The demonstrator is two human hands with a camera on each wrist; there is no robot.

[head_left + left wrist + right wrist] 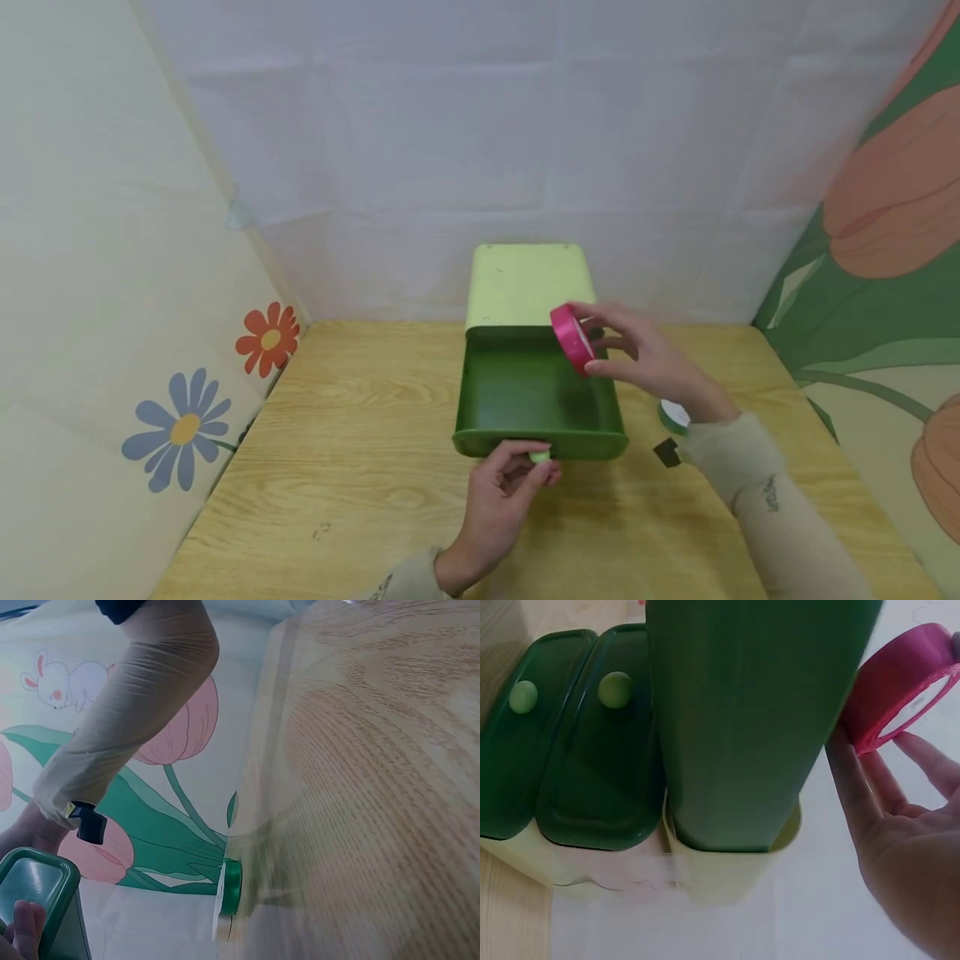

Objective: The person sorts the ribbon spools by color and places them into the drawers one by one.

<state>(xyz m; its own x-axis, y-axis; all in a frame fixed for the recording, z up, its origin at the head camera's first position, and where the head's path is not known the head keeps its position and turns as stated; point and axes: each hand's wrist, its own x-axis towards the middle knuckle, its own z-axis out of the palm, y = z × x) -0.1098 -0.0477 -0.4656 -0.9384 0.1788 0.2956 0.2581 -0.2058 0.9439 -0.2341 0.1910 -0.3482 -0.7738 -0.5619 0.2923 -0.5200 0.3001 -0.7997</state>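
Observation:
A dark green drawer (pixel 517 383) is pulled out of a pale green drawer cabinet (pixel 528 283). My left hand (pixel 495 508) pinches the light green knob (pixel 538 457) at its front. Above the drawer's right side, my right hand (pixel 648 354) holds a roll of pink ribbon (pixel 572 340) between thumb and fingers, tilted. The right wrist view shows the pink ribbon roll (pixel 904 679) beside the pulled-out drawer's wall (pixel 750 720). In the left wrist view, only some fingers of the left hand (pixel 28 930) appear, at the drawer front.
A green ribbon roll (pixel 670 423) lies on the wooden table (pixel 360 433), right of the drawer, partly behind the right sleeve. Two shut drawers (pixel 592 772) with round knobs sit below the open one. A white sheet (pixel 427 150) hangs behind the cabinet; flower-printed sheets flank the table.

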